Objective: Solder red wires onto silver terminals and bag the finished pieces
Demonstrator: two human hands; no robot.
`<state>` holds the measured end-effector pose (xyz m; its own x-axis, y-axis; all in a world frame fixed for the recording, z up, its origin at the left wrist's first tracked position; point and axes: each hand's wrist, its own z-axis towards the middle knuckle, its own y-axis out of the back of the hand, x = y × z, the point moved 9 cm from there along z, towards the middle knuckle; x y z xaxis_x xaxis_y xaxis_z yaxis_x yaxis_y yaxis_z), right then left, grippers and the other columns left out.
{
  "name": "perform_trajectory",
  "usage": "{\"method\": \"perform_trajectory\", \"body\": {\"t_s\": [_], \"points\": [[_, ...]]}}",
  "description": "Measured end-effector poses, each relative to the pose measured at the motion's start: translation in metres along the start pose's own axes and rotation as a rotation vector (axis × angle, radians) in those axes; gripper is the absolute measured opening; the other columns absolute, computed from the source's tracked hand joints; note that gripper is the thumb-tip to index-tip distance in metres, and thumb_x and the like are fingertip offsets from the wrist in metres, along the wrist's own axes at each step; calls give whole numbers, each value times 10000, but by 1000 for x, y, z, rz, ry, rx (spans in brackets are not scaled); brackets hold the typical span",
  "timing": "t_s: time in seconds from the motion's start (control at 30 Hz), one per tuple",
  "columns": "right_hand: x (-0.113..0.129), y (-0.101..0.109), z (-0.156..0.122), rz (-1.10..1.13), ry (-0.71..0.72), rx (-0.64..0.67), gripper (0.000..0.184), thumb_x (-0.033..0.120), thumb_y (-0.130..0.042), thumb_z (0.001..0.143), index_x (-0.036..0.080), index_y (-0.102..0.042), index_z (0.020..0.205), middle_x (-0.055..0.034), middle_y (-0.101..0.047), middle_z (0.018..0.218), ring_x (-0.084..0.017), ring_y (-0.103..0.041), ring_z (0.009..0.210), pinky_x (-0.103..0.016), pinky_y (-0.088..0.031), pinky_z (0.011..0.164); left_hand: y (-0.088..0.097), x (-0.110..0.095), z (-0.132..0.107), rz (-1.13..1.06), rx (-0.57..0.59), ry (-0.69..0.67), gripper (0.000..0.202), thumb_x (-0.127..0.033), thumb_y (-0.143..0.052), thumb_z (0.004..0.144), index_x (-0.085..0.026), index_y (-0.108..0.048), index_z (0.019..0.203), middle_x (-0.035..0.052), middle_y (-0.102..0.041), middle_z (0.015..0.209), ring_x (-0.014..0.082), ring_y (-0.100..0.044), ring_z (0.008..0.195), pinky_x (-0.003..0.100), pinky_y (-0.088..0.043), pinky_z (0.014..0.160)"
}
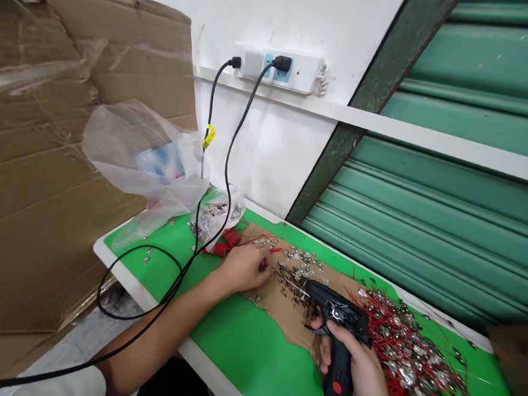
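Observation:
In my right hand [356, 361] is a black soldering gun [340, 312] with a red dot on its grip; my fingers wrap around the handle near the trigger. Its thin metal tip points left, just above a scorched piece of cardboard [278, 316]. My left hand [247, 268] rests over the cardboard's left part, close to that tip, with fingers curled together; what they pinch is hidden. Small silver metal pieces [305, 261] lie behind the tip. To the right spreads a large heap of red wires with metal pieces [419, 360].
Black cables [227, 159] run from a white power strip [277, 69] on the wall across the green tabletop [241, 329] and over my left forearm. Clear plastic bags [145, 147] and bundled red wires [224, 243] lie at the left. A large cardboard box [64, 208] stands beside the table.

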<state>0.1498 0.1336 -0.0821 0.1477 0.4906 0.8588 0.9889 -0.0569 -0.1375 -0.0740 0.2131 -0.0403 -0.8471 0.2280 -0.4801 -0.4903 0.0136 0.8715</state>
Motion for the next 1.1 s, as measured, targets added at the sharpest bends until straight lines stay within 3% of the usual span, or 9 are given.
{"method": "perform_trajectory", "body": {"t_s": [0.4,0.63,1.1], "points": [[-4,2,2,20,-47,-1,373,500,-792,667,140,-697,688,-10,-515,456,-113,-461,406,-221,-367,416,0,0,1,-3,-3,10,90,-290,-566,826,-212,-609,812,6,-689,884,150,-627,815,235,-404,626],[-4,0,2,15,-37,14,393,507,-781,679,131,-750,791,4,-504,463,-106,-457,411,-213,-363,418,2,-2,2,-13,-29,-11,58,-269,-573,819,-221,-600,803,-8,-679,884,145,-617,822,246,-383,617],[-3,4,0,-49,-44,-30,405,530,-790,657,133,-721,699,-6,-516,440,-112,-477,401,-212,-372,417,-1,1,4,-27,-35,-10,72,-281,-580,828,-216,-595,802,-6,-671,861,131,-604,767,249,-340,589]]}}
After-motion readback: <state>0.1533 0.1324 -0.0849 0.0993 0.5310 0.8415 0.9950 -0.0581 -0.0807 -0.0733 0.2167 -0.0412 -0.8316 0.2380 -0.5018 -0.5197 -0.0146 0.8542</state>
